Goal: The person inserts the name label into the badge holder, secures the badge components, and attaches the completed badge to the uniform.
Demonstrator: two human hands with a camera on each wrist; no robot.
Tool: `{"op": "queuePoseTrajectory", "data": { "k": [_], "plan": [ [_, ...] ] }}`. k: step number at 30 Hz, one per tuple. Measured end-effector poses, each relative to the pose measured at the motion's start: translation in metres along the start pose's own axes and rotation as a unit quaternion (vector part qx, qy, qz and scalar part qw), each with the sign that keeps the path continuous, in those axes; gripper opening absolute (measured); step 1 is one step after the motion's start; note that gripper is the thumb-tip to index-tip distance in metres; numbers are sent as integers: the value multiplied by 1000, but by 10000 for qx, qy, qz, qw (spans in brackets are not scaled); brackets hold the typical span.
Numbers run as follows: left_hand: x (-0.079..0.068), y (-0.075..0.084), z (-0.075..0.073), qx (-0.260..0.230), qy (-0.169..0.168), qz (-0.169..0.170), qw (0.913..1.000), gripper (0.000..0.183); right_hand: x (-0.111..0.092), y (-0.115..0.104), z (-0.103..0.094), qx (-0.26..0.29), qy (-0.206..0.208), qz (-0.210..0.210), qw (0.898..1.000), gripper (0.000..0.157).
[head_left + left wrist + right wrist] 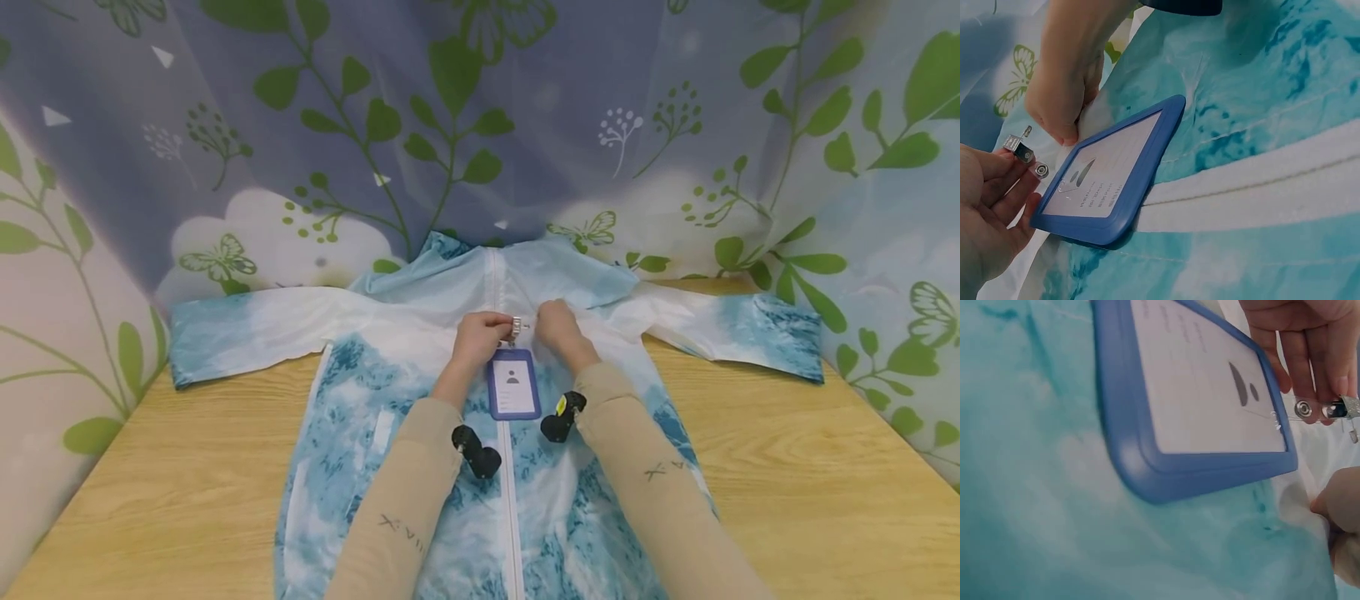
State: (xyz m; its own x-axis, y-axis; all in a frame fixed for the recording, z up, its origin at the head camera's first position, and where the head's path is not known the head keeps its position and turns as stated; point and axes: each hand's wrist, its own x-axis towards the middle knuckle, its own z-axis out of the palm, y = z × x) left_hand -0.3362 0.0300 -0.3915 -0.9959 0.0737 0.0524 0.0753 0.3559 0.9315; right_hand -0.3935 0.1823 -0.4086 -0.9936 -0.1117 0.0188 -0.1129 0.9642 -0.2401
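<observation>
A blue-and-white jacket [345, 433] lies spread front up with its sleeves out to both sides. On its chest, over the zipper [512, 508], rests a blue-framed ID badge holder [513, 385] with a white card inside. My left hand [476, 340] pinches the badge's metal clip [1020, 149] between thumb and fingers; a clear snap strap [1303, 409] joins the clip to the holder. Just right of the clip, my right hand [561, 327] has its fingers curled and pinches the jacket fabric. Its fingertips are partly hidden.
A wooden table [780, 442] lies under the jacket. Behind and at both sides hangs a leaf-patterned curtain [525, 108], touching the collar end. Black wrist cameras [476, 454] sit on both forearms, close over the jacket.
</observation>
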Motion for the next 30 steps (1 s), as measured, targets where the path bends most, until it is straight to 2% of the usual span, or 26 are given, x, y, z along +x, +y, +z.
{"op": "queuePoseTrajectory", "data": {
  "k": [2,3,7,12,22,30],
  "plan": [
    [0,1,0,-13,13,-2,10000,19,-2,2,-2,287,28,127,9995,18],
    [0,1,0,-10,20,10,10000,19,-16,-8,-17,425,-31,226,9988,20],
    [1,1,1,-51,31,39,10000,19,-19,-2,-21,1118,180,450,9925,19],
    [4,3,4,52,76,-18,10000,19,-20,2,-25,1567,276,549,9857,20],
    [3,10,9,38,149,-47,9999,19,-23,2,-32,1673,276,423,9846,21],
    [2,10,13,-71,223,-80,9997,19,-25,1,-33,1694,114,364,9848,21]
  ]
}}
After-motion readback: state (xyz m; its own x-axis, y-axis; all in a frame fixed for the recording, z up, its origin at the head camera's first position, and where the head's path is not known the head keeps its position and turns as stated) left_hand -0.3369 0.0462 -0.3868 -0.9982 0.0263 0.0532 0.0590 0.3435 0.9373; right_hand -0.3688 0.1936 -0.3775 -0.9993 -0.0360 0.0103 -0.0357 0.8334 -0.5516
